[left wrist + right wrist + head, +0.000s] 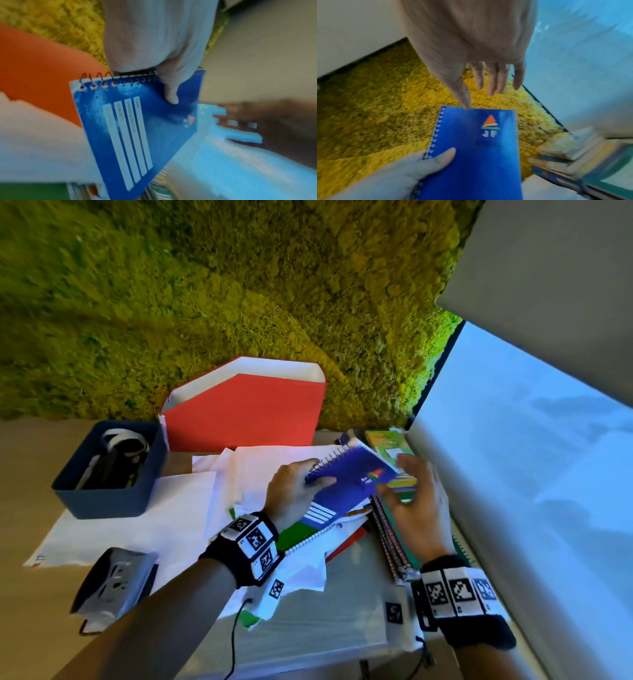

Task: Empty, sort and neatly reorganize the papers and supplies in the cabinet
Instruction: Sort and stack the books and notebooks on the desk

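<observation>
Head view: glossy blue spiral notebook (346,484) with wire coil, lifted at a tilt over loose white papers (191,508) and a stack of spiral notebooks (394,546). Gripped at the coil edge by the left hand (294,491), thumb on the cover, fingers beneath. Right hand (418,501) spread, fingers straight, thumb tip just at the notebook's far edge, holding nothing. Behind: a stiff red folder (246,412) upright, a dark blue box (109,470), on a pale tabletop (20,474) against a shaggy green moss wall (205,285).

Thumb (169,93) on blue spiral notebook (137,128)
</observation>
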